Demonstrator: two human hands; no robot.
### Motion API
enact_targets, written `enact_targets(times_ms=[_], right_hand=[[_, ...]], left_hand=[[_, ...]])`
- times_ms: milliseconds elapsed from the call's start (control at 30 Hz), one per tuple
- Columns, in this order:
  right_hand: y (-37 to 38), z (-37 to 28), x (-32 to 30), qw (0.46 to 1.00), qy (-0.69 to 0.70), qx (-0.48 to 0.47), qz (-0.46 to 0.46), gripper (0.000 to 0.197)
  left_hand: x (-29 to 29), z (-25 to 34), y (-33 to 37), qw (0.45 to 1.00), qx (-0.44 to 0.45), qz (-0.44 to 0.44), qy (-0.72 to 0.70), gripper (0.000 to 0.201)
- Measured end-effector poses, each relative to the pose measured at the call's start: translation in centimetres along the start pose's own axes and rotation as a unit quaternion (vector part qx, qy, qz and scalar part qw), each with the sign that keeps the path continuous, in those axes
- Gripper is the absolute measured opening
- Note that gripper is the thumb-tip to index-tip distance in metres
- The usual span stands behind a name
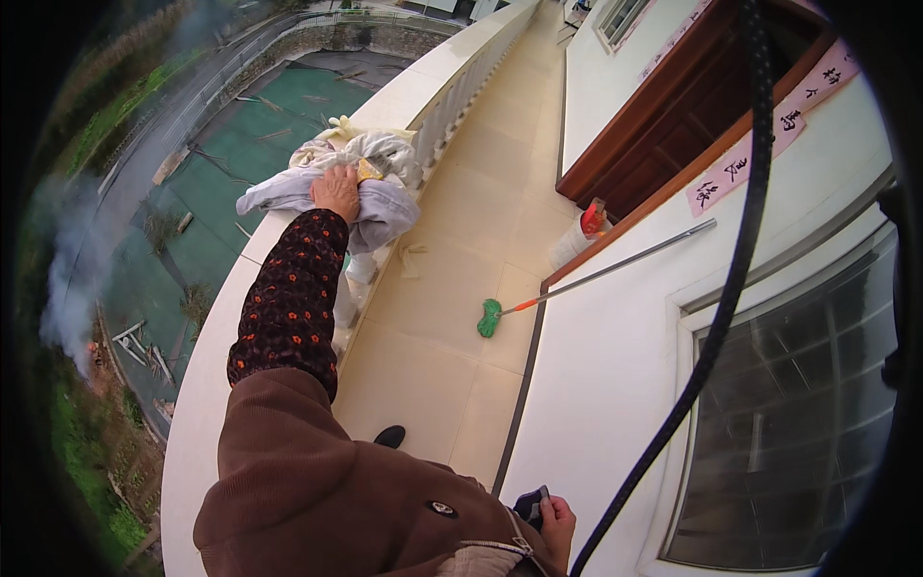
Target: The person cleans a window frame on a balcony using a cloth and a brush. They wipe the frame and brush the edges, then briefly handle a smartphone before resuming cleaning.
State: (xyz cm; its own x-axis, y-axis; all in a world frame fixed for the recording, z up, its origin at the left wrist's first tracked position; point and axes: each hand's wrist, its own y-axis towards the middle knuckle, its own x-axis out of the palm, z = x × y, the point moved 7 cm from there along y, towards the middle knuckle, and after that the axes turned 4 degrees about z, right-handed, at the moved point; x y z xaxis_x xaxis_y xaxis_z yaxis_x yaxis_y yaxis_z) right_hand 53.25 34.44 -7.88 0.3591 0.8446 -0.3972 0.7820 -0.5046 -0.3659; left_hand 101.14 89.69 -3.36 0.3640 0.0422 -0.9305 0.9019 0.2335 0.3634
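My left hand (336, 192) presses down with bent fingers on a bundle of grey and white cloths (385, 207), which lies on top of the white balcony railing (409, 91). A pale yellow piece that looks like a rubber glove (343, 126) sticks out at the bundle's far side. A small yellow patch shows beside my fingers. Low in the view, near my body, my right hand (556, 527) is closed round a small dark thing (531, 504); its kind is hard to make out.
A mop with a green head (489, 317) leans on the right wall. Past it, a white bucket (569, 248) with something red stands by a brown door (663, 120). A pale limp piece (412, 261) lies on the tiles. Beyond the railing the ground drops to a yard with smoke (77, 260).
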Motion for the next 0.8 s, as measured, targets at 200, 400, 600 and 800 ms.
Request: enact_targets(times_ms=[200,400,600,800], right_hand=[[1.2,-1.5,0.7,0.999,0.044,-0.005,0.007,0.018],[2.7,-1.2,1.3,0.999,0.044,-0.007,0.004,0.019],[3.3,-1.3,1.8,0.998,0.059,-0.006,0.004,0.019],[4.6,-1.9,1.9,0.999,0.024,-0.023,0.016,0.019]], left_hand=[[0.6,-1.0,1.8,0.996,0.035,0.079,-0.022,0.024],[1.8,-2.8,1.8,1.0,-0.004,0.017,0.025,0.041],[1.2,-4.1,2.8,0.997,-0.019,0.071,0.003,0.041],[1.4,-3.9,1.7,0.995,0.04,0.092,0.028,0.047]])
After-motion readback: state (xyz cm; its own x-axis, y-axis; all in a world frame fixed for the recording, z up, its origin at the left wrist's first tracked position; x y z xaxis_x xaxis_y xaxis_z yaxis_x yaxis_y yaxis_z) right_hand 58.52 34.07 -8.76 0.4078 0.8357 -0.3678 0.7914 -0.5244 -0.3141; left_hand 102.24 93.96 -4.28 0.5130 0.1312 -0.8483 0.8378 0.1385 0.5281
